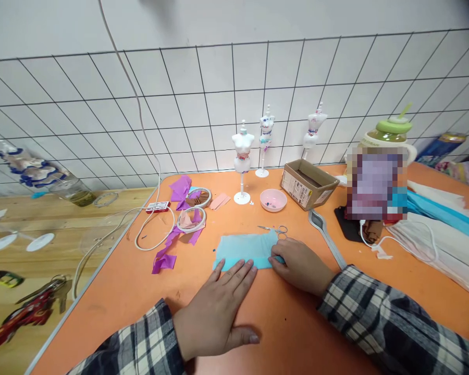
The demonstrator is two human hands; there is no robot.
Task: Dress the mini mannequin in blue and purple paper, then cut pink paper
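Observation:
A thin light blue sheet point(240, 246), tissue or crepe paper by its look, lies on the orange table with its near edge folded over in a darker band. My left hand point(219, 307) rests flat, fingers stretched over that folded edge and thumb out to the side. At the sheet's right end my right hand point(299, 263) is closed, thumb and curled fingers pinching the edge. Small scissors point(280, 232) lie just beyond, their handles close to my right knuckles.
Behind stand white mini dress forms point(242, 161), a pink bowl point(273, 203) and a cardboard box point(309, 185). Purple paper scraps point(164, 260) and white rings point(191, 227) lie left. A grey strap point(328, 239), a propped phone point(375, 185) and a cable point(410, 224) are at right.

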